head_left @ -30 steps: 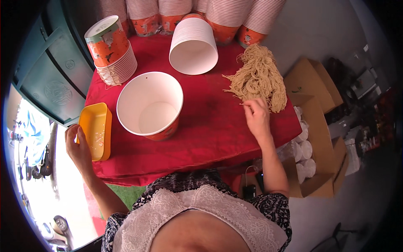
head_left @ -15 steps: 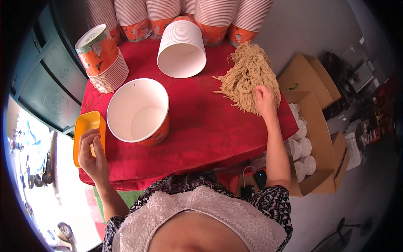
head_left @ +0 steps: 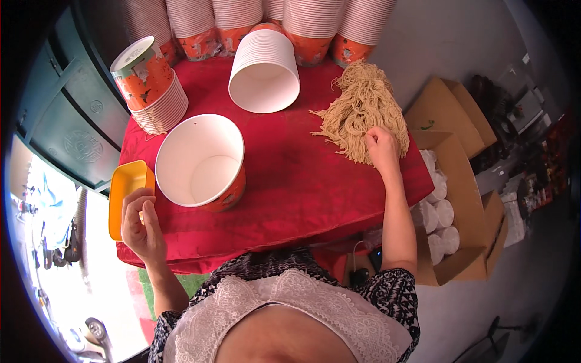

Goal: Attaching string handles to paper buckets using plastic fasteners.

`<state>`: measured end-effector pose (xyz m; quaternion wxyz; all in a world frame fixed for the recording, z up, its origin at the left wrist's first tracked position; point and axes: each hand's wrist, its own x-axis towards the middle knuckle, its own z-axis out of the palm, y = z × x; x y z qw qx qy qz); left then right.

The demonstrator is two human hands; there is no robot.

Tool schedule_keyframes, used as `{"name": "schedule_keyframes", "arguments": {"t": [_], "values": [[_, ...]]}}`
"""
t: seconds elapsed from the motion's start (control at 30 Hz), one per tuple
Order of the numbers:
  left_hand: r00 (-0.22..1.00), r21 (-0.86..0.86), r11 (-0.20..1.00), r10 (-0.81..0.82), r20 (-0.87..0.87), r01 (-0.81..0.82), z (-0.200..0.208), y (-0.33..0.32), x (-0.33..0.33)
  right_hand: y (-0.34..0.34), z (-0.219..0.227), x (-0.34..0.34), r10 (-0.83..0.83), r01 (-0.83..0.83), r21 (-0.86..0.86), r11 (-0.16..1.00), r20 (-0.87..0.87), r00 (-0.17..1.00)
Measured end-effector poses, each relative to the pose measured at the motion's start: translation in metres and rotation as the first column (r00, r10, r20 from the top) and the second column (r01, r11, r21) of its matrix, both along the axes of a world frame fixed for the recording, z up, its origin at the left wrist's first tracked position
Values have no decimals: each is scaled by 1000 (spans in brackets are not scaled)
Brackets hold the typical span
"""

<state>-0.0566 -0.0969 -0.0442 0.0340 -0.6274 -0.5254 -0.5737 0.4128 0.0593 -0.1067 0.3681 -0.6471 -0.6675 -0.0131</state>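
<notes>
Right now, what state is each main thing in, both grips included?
Front bucket: upright, open, nothing visible inside.
Middle bucket stack: lying on its side.
Left bucket stack: upside down.
Yellow tray: open, partly hidden.
Tan strands: loosely heaped.
Cardboard box: open, white items inside.
Left grip: fingers curled, hold unclear.
Right grip: fingers curled, hold unclear.

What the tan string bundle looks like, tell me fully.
The tan string bundle is a heap of many thin, yarn-like strands, narrower at its far end and spreading toward the near side, some ends straying left. It lies toward the right edge of the red cloth. The right hand is at its near part; whether it pinches a strand is unclear.
</notes>
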Motion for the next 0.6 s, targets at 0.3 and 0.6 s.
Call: {"name": "schedule_keyframes", "arguments": {"t": [0.3,0.6], "values": [[970,-37,969,-243,27,244,22,-22,49,-56,14,-83,158,-591,-4,807,-962,222],[795,-495,659,-595,117,566,7,-13,86,-99,12,-156,190,-678,125,725,-981,23]]}}
